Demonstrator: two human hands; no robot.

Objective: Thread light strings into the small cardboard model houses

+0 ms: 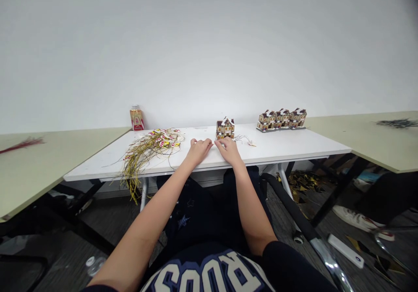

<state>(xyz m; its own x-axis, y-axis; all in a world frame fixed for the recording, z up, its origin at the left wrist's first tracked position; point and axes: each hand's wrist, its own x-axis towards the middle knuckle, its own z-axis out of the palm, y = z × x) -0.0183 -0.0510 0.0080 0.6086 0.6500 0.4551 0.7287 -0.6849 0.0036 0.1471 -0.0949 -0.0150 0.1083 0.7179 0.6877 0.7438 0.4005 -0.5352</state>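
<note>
Both hands are close together over the front part of the white table (267, 149). My left hand (199, 149) has its fingers pinched on something too small to make out. Nearly touching it, my right hand (228, 149) is also closed, its fingertips together on something I cannot make out. Just behind my right hand stands a small model house (225, 128) with a snowy roof. Thin wires with a small tag (251, 144) lie right of the house. To the left is a bundle of yellow-brown wires (139, 154) with red, white and yellow pieces, hanging over the front edge.
A red and gold bottle (137, 120) stands at the back left. Several similar model houses (282, 120) form a row at the back right. Side tables hold red strands (24, 144) and dark strands (396, 123). A person's shoe (357, 219) is on the floor at right.
</note>
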